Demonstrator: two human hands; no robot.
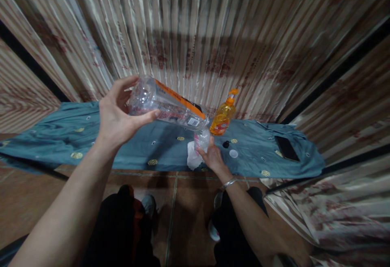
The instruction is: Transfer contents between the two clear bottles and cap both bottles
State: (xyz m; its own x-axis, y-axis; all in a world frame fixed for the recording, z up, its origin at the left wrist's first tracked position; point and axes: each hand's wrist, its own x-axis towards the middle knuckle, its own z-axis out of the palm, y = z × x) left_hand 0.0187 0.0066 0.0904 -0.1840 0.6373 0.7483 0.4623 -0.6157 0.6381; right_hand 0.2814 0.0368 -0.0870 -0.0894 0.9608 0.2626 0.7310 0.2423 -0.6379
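My left hand (117,113) is wrapped round the base of a large clear plastic bottle (170,106) with an orange and black label. That bottle is tipped, its neck end pointing down to the right. Below its neck, a small clear bottle (201,138) with pink marking stands upright, gripped by my right hand (213,156). Whether the two mouths touch I cannot tell. A white crumpled tissue (193,156) lies beside the small bottle. Just behind it stands an orange pump bottle (223,117) with amber liquid inside.
A teal patterned cloth (134,153) covers the narrow table. A black cap (226,144) and a translucent round lid (233,153) lie right of my right hand. A dark phone (287,148) rests at the right end. Striped curtains (183,27) hang behind, with black frame bars (338,70) at the sides.
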